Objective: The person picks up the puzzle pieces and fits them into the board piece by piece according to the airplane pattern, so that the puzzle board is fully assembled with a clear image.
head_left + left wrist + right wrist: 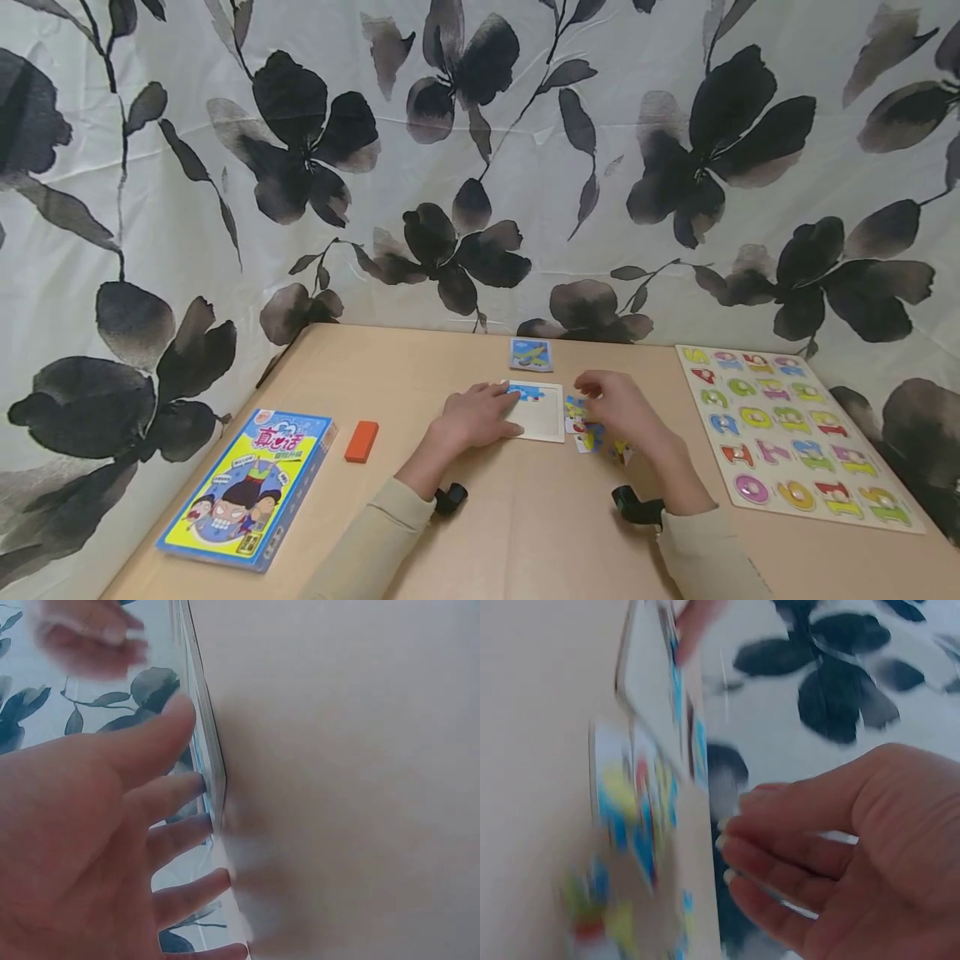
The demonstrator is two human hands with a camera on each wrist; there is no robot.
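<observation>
Beige sleeves (375,542) nearest us reach to a left hand (478,415) spread against the puzzle tray (543,421), gripping nothing, and a loosely curled, seemingly empty right hand (626,410) by loose pieces (588,440), which we judge one brush could scatter.

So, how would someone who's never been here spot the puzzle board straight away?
On the light brown table, find the left hand. It rests on the puzzle board, a white rectangle beside some loose pieces. Unlike the fully printed small card behind it, the board is mostly blank, coloured only near its far edge.
</observation>
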